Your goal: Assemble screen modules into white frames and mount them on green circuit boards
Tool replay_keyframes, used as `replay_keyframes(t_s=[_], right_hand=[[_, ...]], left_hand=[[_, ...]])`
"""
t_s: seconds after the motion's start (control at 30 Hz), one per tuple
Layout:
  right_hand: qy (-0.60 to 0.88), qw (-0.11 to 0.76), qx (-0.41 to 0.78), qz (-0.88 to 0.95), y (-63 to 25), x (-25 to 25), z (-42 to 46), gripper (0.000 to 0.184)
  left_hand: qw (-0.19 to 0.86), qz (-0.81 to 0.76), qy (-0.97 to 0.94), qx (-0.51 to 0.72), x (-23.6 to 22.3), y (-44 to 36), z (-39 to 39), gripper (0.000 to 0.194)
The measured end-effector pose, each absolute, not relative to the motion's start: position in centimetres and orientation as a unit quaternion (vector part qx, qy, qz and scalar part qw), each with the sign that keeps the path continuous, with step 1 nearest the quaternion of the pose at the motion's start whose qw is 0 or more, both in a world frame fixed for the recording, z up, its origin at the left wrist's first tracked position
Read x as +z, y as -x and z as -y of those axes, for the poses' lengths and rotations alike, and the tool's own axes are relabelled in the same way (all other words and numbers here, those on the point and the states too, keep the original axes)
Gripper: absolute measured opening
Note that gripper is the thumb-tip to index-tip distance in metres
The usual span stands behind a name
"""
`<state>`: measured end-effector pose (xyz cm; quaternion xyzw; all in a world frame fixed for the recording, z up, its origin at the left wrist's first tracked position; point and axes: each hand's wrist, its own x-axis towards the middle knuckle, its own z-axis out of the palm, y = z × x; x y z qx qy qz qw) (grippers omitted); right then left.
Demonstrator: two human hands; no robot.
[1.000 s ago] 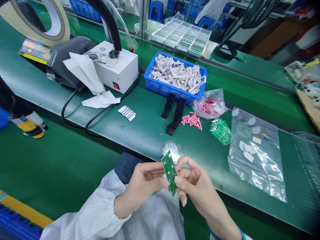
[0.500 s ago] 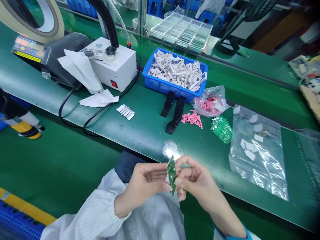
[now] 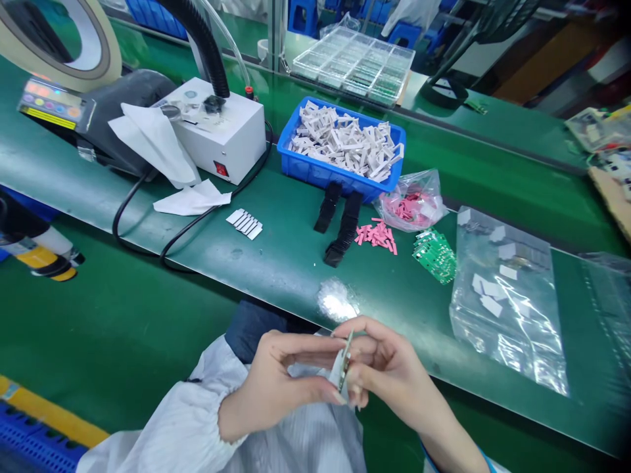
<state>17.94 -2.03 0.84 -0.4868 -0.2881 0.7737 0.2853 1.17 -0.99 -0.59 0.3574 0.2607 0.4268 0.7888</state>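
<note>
A small green circuit board [image 3: 348,351] is turned almost edge-on in front of my body, just off the table's front edge. My left hand [image 3: 283,374] grips it from the left between thumb and fingers. From the other side, my right hand [image 3: 387,364] pinches the same board with bent fingers. A white piece [image 3: 337,370] shows on the board's left face, partly covered by my left thumb. Beyond my hands, a stack of green circuit boards [image 3: 434,256] and loose pink strips [image 3: 376,236] lie on the green table [image 3: 276,276].
A blue bin [image 3: 328,176] of white plastic parts stands at the back, with black straps [image 3: 344,230] before it. Right of it lie a bag of pink strips [image 3: 413,203] and a clear bag [image 3: 507,335]. White labels [image 3: 245,223], a white box [image 3: 227,141] and a tape dispenser [image 3: 123,112] are left.
The board has turned from showing its green face to nearly edge-on. Both hands have shifted slightly downward with it and still hold it.
</note>
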Motion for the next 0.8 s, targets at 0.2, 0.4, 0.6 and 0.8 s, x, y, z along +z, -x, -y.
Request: replay_keyframes(t_s=[0.2,0.4,0.6,0.8], right_hand=[[0.443,0.346,0.768,0.306,-17.3,0.0,2.7,0.057],[0.449,0.403,0.746,0.284,-16.1,0.4,2.9,0.063],[0.434,0.425,0.751,0.258,-15.5,0.4,2.6,0.055],[0.41,0.428,0.768,0.241,-15.2,0.9,2.7,0.054]], left_hand=[[0.82,-0.231,-0.319,0.415,-0.7,-1.3,0.8,0.031],[0.76,-0.299,-0.348,0.461,-1.3,-1.3,0.6,0.027],[0.768,-0.304,-0.36,0.434,-1.0,-1.4,0.7,0.037],[0.765,-0.273,-0.394,0.43,-2.5,-1.0,1.1,0.055]])
